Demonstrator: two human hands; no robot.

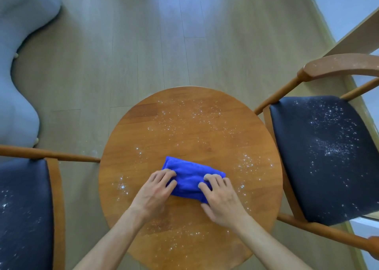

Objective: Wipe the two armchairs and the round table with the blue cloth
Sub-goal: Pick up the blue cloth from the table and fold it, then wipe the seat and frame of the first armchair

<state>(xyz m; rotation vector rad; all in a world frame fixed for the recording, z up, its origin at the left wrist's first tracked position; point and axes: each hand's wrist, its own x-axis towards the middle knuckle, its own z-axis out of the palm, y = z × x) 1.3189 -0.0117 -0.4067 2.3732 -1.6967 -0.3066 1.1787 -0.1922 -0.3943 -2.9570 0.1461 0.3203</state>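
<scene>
A folded blue cloth (188,177) lies near the middle of the round wooden table (184,126), which is speckled with white powder. My left hand (155,191) grips the cloth's left end with curled fingers. My right hand (220,198) grips its right end the same way. An armchair with a dark seat (324,157) stands right of the table, its seat and armrest dusted with white specks. A second armchair (22,208) stands on the left, with some white specks on its dark seat.
A light blue sofa (18,64) fills the far left. Pale wooden floor (143,44) stretches beyond the table. A wall and a light board (348,37) run along the right behind the right armchair.
</scene>
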